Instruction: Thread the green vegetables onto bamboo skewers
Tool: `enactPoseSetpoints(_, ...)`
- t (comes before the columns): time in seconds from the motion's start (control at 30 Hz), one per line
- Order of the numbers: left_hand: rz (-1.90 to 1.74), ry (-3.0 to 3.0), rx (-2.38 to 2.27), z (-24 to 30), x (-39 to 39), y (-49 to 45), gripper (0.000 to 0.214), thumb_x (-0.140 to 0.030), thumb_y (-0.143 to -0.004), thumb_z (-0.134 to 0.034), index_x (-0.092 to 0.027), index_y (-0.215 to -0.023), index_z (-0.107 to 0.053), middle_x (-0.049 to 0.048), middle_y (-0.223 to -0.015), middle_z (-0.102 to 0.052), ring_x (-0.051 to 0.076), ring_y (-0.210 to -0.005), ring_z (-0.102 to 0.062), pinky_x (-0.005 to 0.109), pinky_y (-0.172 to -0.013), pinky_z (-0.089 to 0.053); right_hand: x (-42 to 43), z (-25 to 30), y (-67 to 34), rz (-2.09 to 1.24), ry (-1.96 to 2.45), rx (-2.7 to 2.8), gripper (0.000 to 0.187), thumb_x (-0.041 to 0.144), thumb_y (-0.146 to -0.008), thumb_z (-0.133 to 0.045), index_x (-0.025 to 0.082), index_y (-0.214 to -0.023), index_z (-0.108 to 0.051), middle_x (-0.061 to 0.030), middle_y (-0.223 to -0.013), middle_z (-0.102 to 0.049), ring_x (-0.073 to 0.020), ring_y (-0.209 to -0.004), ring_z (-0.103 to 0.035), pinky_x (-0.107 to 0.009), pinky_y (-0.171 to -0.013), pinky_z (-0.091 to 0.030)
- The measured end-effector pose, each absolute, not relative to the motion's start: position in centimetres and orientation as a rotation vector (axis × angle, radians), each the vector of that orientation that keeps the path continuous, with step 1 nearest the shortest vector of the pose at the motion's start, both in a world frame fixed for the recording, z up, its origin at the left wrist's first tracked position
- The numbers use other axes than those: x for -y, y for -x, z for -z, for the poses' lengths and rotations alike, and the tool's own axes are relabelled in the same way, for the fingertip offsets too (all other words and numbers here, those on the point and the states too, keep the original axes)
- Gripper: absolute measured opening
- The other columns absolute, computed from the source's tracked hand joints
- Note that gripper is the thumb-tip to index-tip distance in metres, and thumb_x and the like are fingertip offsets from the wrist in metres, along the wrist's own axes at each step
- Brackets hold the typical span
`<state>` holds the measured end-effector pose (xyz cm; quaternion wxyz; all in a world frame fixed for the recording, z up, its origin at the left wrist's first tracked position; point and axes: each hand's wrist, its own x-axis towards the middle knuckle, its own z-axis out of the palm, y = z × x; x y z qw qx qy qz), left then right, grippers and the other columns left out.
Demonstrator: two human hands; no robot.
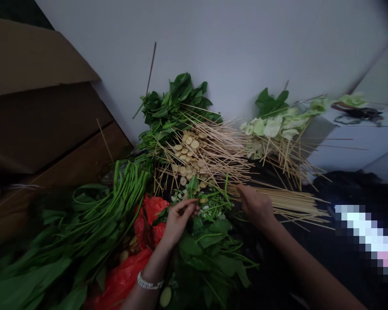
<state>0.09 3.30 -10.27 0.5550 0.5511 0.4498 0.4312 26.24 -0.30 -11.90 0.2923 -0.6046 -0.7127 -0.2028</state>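
Observation:
My left hand (pixel 178 219), with a beaded bracelet (pixel 148 282) on the wrist, pinches thumb and fingers together over cut green stems (pixel 215 209). What it holds is too small to make out. My right hand (pixel 256 206) is closed, its fingertips at the left ends of a bundle of bare bamboo skewers (pixel 294 203), seemingly gripping one. Just beyond the hands lies a heap of skewers threaded with pale round slices (pixel 190 150). Loose leafy greens (pixel 213 254) spread below and between my wrists.
Long-stemmed greens (pixel 93 224) fill the left side beside a red plastic bag (pixel 151 215). Leafy green skewers (pixel 181 99) lean on the white wall (pixel 226 51). Skewered pale cabbage leaves (pixel 278 125) lie at the back right. A cardboard box (pixel 42 116) stands left.

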Motion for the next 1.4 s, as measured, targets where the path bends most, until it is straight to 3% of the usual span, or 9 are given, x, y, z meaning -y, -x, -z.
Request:
enactPoseSetpoints(0.33, -0.773, -1.562, -1.026, 5.2, -3.8, 0.2, 0.025, -0.037, -0.078, -0.069, -0.018, -0.092, -0.077, 0.0075, -0.085, -0.076, 0.02, -0.074, -0.068, 0.029, -0.068, -0.052, 0.2, 12.2, -26.2, 0.491, 1.614, 1.929, 0.031, 0.01, -0.09, -0.043, 0.016, -0.11, -0.066, -0.0072, -0.093, -0.072, -0.0141, -0.069, -0.062, -0.024, -0.06, -0.037)
enactPoseSetpoints(0.57, -0.461, -2.395, -1.13, 8.6, -5.0, -5.7, 0.018, -0.021, -0.083, -0.064, -0.02, -0.096, -0.076, 0.0089, -0.093, -0.074, 0.024, -0.089, -0.065, 0.033, -0.08, -0.046, 0.1, 12.3, -26.4, 0.521, 1.636, 1.878, 0.029, 0.012, -0.092, -0.043, 0.017, -0.108, -0.066, -0.0055, -0.09, -0.072, -0.0133, -0.071, -0.062, -0.024, -0.06, -0.036)
enactPoseSetpoints(0.9, -0.481, -2.495, -1.085, 9.4, -4.6, -7.8, 0.013, -0.014, -0.079, -0.065, -0.02, -0.083, -0.076, 0.0095, -0.086, -0.071, 0.026, -0.093, -0.059, 0.035, -0.083, -0.043, 0.5, 11.5, -26.1, 0.609, 1.544, 1.885, 0.026, 0.012, -0.093, -0.043, 0.015, -0.105, -0.066, -0.0041, -0.083, -0.071, -0.0121, -0.064, -0.06, -0.025, -0.058, -0.034)
enactPoseSetpoints(1.07, -0.909, -1.662, -0.999, 8.8, -6.1, -4.6, 0.009, -0.021, -0.071, -0.075, -0.019, -0.079, -0.077, 0.0039, -0.08, -0.072, 0.018, -0.079, -0.062, 0.029, -0.079, -0.045, 0.6, 11.7, -25.7, 0.68, 1.386, 1.874, 0.025, 0.01, -0.091, -0.044, 0.014, -0.105, -0.064, -0.0044, -0.081, -0.07, -0.0127, -0.061, -0.058, -0.026, -0.058, -0.034)
enactPoseSetpoints(1.13, -1.023, -1.35, -0.973, 9.1, -6.9, -3.1, 0.017, -0.028, -0.067, -0.079, -0.018, -0.081, -0.077, 0.0027, -0.078, -0.072, 0.016, -0.076, -0.062, 0.026, -0.076, -0.046, 0.6, 12.0, -25.3, 0.691, 1.341, 1.894, 0.025, 0.009, -0.091, -0.044, 0.014, -0.106, -0.064, -0.0044, -0.08, -0.069, -0.0131, -0.062, -0.057, -0.027, -0.058, -0.033)
enactPoseSetpoints(1.27, -1.072, -1.094, -0.939, 10.5, -7.5, -1.8, 0.034, -0.041, -0.062, -0.083, -0.019, -0.086, -0.075, 0.0014, -0.077, -0.073, 0.012, -0.071, -0.064, 0.022, -0.068, -0.048, 0.9, 12.3, -24.2, 0.679, 1.336, 1.961, 0.025, 0.009, -0.091, -0.044, 0.013, -0.104, -0.064, -0.0025, -0.07, -0.064, -0.0143, -0.059, -0.054, -0.028, -0.057, -0.031)
enactPoseSetpoints(1.4, -1.039, -0.917, -0.891, 11.4, -6.7, -2.3, 0.036, -0.035, -0.054, -0.089, -0.018, -0.082, -0.075, 0.001, -0.075, -0.073, 0.009, -0.066, -0.064, 0.017, -0.062, -0.048, 1.4, 12.2, -23.4, 0.639, 1.362, 2.021, 0.027, 0.008, -0.09, -0.043, 0.014, -0.104, -0.065, -0.0011, -0.066, -0.06, -0.0143, -0.056, -0.05, -0.03, -0.056, -0.03)
